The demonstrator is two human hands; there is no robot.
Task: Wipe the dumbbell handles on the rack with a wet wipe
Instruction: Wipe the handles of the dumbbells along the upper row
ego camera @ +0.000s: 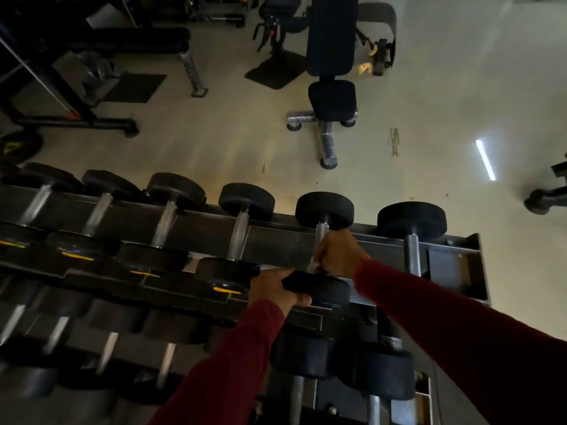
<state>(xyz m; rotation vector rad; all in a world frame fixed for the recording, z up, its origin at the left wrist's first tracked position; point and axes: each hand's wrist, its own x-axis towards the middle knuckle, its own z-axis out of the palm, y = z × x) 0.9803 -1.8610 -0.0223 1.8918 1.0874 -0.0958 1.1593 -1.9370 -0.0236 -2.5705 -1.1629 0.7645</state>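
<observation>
**Both hands working one dumbbell on the top tier**

I am looking down over the dark metal dumbbell rack [276, 243], which is carrying a row of black round-headed dumbbells with bare steel handles on its upper shelf and more on the tier below. My right hand [339, 254], coming out of a dark red long sleeve [460, 332], is wrapping around the knurled steel handle [322, 231] of the second dumbbell from the right end; the fingers are clamping around that handle. A small pale scrap, the white wet wipe [312, 266], is showing just under the fist against the handle, though most of it is hidden by the hand.

My left hand [277, 289] is gripping the near black rubber head [322, 291] of the same dumbbell, thumb over the top edge and fingers curling under its rim. The far head [324, 210] is sitting beyond the back rail of the rack.

The neighbouring dumbbell at the right end [411, 237] is lying apart from my hands, handle uncovered. Beyond the rack, on the pale gym floor [429, 102], a black padded adjustable bench [332, 56] is standing, and further black equipment is crowding the upper left, too dim to make out clearly.
</observation>
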